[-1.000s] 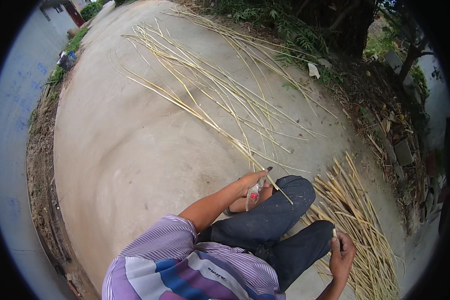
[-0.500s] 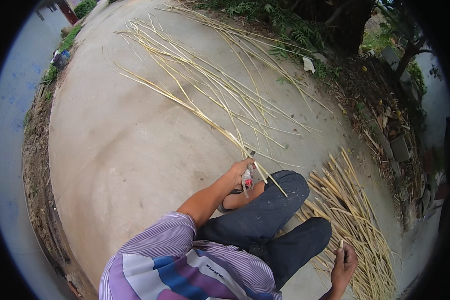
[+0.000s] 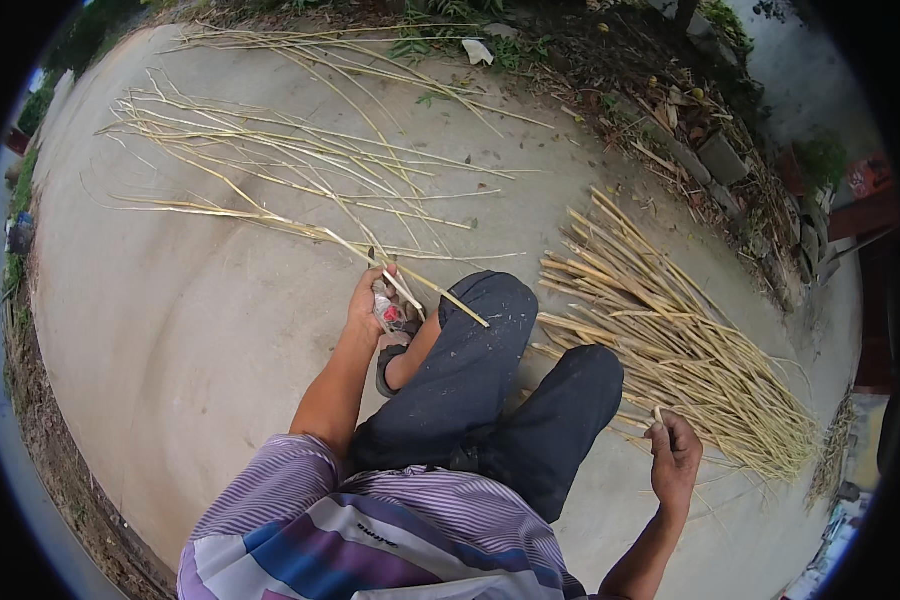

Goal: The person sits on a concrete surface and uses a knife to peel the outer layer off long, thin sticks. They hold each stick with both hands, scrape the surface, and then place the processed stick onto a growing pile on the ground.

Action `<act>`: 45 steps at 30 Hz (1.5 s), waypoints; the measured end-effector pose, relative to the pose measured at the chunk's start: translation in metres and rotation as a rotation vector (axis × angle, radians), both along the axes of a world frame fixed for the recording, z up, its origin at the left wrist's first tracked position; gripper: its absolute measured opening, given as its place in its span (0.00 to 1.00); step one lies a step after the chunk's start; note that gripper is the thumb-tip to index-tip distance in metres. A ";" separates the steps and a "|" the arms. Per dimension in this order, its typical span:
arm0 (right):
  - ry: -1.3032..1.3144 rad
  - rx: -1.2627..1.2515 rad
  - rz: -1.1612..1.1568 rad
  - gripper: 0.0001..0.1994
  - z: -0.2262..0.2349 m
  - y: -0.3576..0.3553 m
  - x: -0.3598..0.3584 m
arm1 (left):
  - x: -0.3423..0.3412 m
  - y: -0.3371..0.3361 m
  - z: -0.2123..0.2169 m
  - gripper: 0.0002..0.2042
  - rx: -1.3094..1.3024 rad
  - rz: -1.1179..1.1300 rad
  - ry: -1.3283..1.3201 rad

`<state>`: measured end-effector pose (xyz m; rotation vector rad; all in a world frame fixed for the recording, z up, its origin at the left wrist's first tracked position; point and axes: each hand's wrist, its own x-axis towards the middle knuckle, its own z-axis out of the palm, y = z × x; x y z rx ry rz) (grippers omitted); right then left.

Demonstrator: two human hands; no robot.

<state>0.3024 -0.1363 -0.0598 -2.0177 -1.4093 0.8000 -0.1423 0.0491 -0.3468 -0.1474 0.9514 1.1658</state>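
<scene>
In front of my left knee, my left hand [image 3: 369, 299] is closed around a few long pale sticks [image 3: 320, 233]. Their thick ends slant over the knee, and their thin ends reach far to the left on the concrete. In the same hand is a small tool wrapped in clear plastic, with a red part [image 3: 391, 314] and a dark narrow tip; its kind I cannot make out. At the right, my right hand [image 3: 677, 452] pinches a stick whose pale end [image 3: 658, 413] shows above the fingertips, beside the near edge of a large pile of sticks [image 3: 670, 330].
Loose long sticks [image 3: 300, 150] lie ahead on the concrete ground [image 3: 220, 330], and more [image 3: 370, 60] lie beyond them. Dry litter, blocks [image 3: 722, 158] and plants border the ground at the far right. My bent knees [image 3: 495, 300] stand between my hands.
The view has turned to the right, so the sticks on the ground appear farther left and more of the pile shows. Both hands keep their hold.
</scene>
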 end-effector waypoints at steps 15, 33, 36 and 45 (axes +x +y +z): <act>0.028 -0.065 -0.136 0.07 -0.016 -0.025 0.016 | 0.014 0.020 -0.027 0.11 -0.026 -0.112 -0.123; -0.164 -0.038 -0.140 0.13 -0.006 -0.038 0.027 | -0.100 0.116 0.042 0.07 0.071 0.085 0.479; -0.181 -0.027 -0.148 0.13 -0.007 -0.042 0.031 | -0.139 0.165 0.118 0.07 0.237 0.006 0.721; -0.210 -0.034 -0.148 0.14 -0.015 -0.047 0.038 | -0.094 0.106 0.100 0.10 0.109 -0.451 0.987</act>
